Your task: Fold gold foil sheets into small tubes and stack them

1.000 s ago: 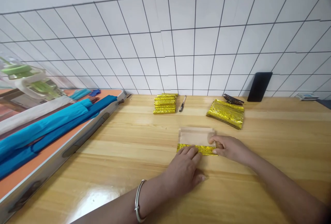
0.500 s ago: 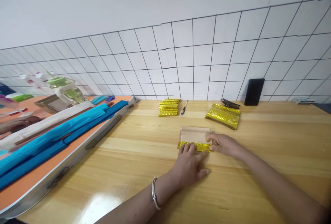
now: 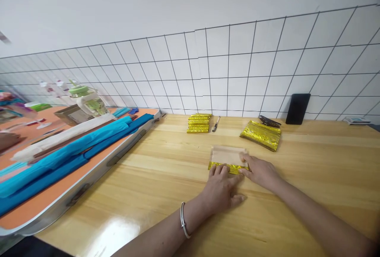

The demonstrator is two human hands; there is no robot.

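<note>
A small sheet of gold foil paper [image 3: 228, 154] lies pale side up on the wooden table, its near edge folded over into a shiny gold strip. My left hand [image 3: 221, 189] rests palm down, fingertips pressing on that strip and thumb stretched out to the right on the wood. At the sheet's right edge, my right hand [image 3: 263, 173] touches it with spread fingers, the thumb at the gold strip and the fingers higher up on the pale part. Behind the sheet sit a pleated piece of gold foil paper [image 3: 198, 124] and a stack of gold foil sheets [image 3: 261, 135].
A pen [image 3: 216, 124] lies beside the pleated piece. A black stapler-like object [image 3: 269, 121] is behind the stack, near a black phone-like slab [image 3: 298, 109] leaning on the wall. Leftward, an orange-topped table [image 3: 56, 181] holds blue rolls [image 3: 89, 146], a green-lidded bottle [image 3: 89, 99] and another person's hand [image 3: 8, 142].
The view has shifted slightly left. My right thumb and fingers have spread along the sheet's right edge. My left hand stays on the gold strip.
</note>
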